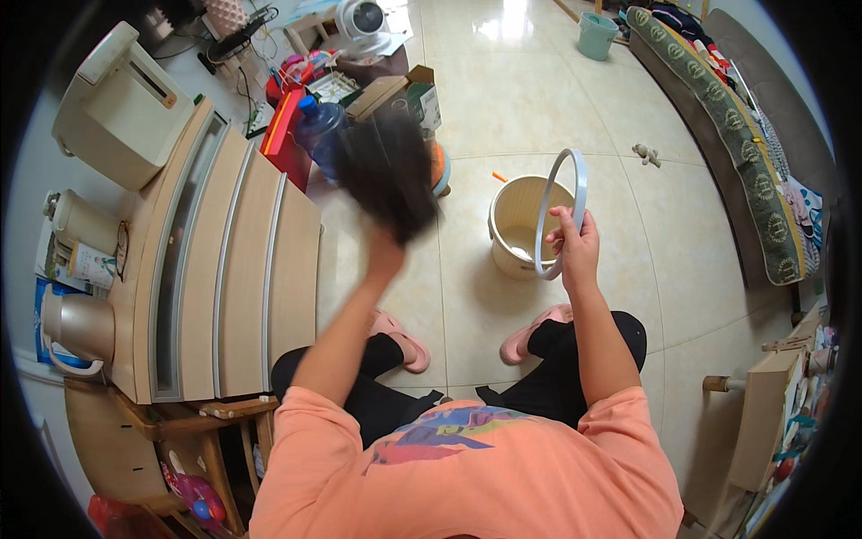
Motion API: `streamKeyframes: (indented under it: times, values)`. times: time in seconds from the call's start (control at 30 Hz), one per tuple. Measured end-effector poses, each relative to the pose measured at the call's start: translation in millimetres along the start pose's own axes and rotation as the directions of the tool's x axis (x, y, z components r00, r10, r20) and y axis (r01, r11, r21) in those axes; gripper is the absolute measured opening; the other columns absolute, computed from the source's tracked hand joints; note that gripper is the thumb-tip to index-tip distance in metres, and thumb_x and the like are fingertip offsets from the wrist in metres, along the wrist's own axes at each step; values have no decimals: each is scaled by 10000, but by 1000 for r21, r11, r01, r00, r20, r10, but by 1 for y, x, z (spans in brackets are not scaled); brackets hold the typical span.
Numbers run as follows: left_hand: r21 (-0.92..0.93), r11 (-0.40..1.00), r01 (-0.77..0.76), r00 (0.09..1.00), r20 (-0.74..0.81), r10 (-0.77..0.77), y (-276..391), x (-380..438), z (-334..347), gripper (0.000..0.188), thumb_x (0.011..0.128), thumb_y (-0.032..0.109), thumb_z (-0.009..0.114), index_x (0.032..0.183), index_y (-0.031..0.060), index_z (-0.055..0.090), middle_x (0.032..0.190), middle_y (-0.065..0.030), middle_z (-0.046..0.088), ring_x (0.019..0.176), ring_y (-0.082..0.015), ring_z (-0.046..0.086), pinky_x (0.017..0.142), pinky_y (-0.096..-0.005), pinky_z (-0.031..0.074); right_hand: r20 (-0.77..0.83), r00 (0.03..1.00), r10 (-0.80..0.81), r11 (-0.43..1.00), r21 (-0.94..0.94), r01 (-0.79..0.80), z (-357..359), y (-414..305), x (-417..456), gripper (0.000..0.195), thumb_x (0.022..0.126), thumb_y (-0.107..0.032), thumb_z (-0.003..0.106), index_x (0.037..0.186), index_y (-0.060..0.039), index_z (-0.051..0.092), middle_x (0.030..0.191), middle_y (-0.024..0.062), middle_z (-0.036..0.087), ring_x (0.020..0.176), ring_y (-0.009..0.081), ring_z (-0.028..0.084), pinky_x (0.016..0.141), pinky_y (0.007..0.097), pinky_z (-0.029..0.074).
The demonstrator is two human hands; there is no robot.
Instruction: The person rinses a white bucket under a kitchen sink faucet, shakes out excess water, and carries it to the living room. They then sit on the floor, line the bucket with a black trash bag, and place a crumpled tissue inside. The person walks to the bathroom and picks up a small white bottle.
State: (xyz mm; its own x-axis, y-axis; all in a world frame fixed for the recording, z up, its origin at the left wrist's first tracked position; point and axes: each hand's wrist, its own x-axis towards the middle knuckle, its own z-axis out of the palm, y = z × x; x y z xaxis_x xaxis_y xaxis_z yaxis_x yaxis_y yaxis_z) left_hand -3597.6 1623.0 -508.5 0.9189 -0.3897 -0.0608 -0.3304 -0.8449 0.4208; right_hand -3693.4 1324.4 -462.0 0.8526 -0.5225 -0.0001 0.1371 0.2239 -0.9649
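My left hand point(385, 255), blurred by motion, grips the lower end of a black plastic bag or similar dark, limp thing point(387, 172); the blur hides what exactly it is. In my right hand point(577, 244) is a pale grey plastic ring point(580, 182), held upright by its near side. Behind and below the ring a cream plastic bin point(502, 236) stands upright on the tiled floor, its mouth facing up. Its inside shows no liner. A small orange object point(499, 176) shows beside the bin's far rim.
A wooden drawer cabinet point(242, 269) stands at the left. Beyond it are a blue water jug point(320, 121), a red box point(283, 135) and an open cardboard box point(384, 94). A small plush toy point(646, 155) lies on the floor, near a sofa point(680, 81); a green bucket point(597, 37) stands farther off.
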Motion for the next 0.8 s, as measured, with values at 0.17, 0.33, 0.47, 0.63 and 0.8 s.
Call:
streamKeyframes:
  times: [0.17,0.33,0.47,0.63,0.8]
  values:
    - [-126,967,-220,955,174,240,1,-60,128,188,734,21,512,847,15,662,826,-243,619,816,-398,602,753,-426,469,-45,999,-14,1000,19,15,-1,0,1,150,892,-226,567,882,-77,555,723,-2,558,508,45,514,408,166,340]
    - [-277,863,-423,787,-584,198,57,0,-46,294,700,-20,592,957,95,676,906,-145,644,846,-307,614,751,-349,475,-27,999,-28,1000,8,28,-7,-5,4,154,891,-234,569,879,-81,558,696,-10,558,491,40,498,405,166,329]
    - [-123,654,-747,301,-939,168,65,-10,-122,244,760,-26,561,983,27,646,942,-121,648,901,-245,614,813,-355,466,-24,997,-70,997,33,71,-10,-7,3,147,894,-227,559,875,-82,572,606,-18,515,466,51,465,399,175,317]
    - [225,974,36,960,262,-96,41,-10,23,271,767,88,489,996,-3,603,987,-238,603,968,-370,567,818,-435,469,69,995,-73,976,211,57,-14,-6,2,135,897,-176,538,984,-72,531,904,42,604,534,77,502,448,200,368]
    - [45,999,28,862,506,-47,-20,-59,117,285,699,37,537,951,75,666,947,-202,631,910,-359,600,790,-409,476,103,994,-21,849,527,-36,-23,-12,7,172,913,-177,514,1072,-112,501,1041,82,584,561,100,502,467,202,382]
